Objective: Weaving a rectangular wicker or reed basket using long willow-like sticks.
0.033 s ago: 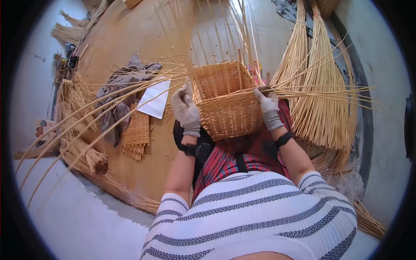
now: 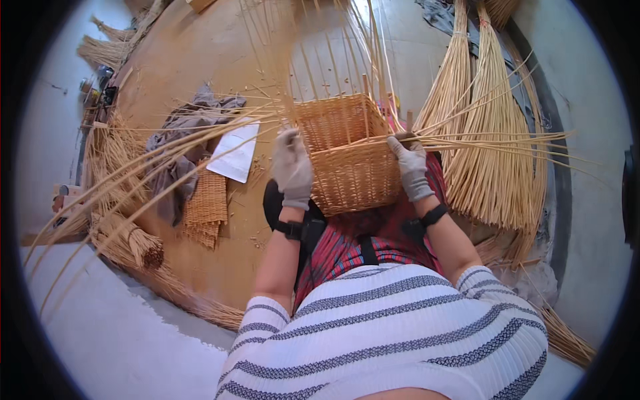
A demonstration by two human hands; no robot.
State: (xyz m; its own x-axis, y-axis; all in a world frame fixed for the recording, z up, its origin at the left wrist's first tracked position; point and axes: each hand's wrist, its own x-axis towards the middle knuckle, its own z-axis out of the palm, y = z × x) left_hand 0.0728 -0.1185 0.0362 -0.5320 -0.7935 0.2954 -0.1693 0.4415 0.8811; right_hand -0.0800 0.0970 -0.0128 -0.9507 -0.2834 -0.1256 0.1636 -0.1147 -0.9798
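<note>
A rectangular wicker basket in the weaving rests on my lap, its upright stakes rising from the far walls. At its right front corner, my gloved right hand is closed round the rim and the wicker rods that fan out to the right. My gloved left hand is against the basket's left side, fingers pointing up; they are blurred, and their grip cannot be made out. Long loose rods sweep leftward from the basket's left corner. Both hands wear grey-white gloves.
Tied bundles of rods stand at the right. To the left lie a grey cloth, a white sheet, flat woven panels and more rod bundles. Small offcuts are scattered on the brown floor.
My left hand has shifted right, closer against the basket's left side. My right hand stays at the corner, and the basket has barely moved.
</note>
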